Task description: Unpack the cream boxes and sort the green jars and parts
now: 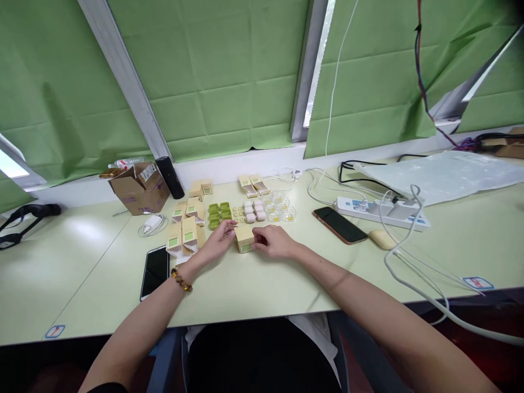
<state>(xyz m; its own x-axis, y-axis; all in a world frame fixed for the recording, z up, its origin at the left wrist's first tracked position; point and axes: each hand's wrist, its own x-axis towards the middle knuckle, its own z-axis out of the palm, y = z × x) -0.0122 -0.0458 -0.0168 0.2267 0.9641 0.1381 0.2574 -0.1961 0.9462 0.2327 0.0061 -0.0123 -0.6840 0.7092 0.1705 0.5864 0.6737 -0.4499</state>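
A small tan cardboard box (pixel 244 233) with a green label on its front stands on the table between my hands. My right hand (pixel 273 241) pinches its right side with bent fingers. My left hand (pixel 220 240) is at its left side, thumb and fingertips against the edge. Just behind lie green dishes (pixel 220 214), small yellowish pieces (pixel 238 214), pale pink blocks (pixel 254 211) and clear cups with yellow bottoms (pixel 280 208), all in rows. Left of my left hand stand several open boxes of the same kind (pixel 189 232).
A black phone (pixel 154 270) lies left, and another phone (pixel 340 224) lies right beside a white power strip (pixel 382 212) with looping cables. More tan boxes (pixel 201 188) and flaps-up boxes (pixel 254 185) stand behind. A brown carton (pixel 140 188) and black cylinder (pixel 170 177) are back left.
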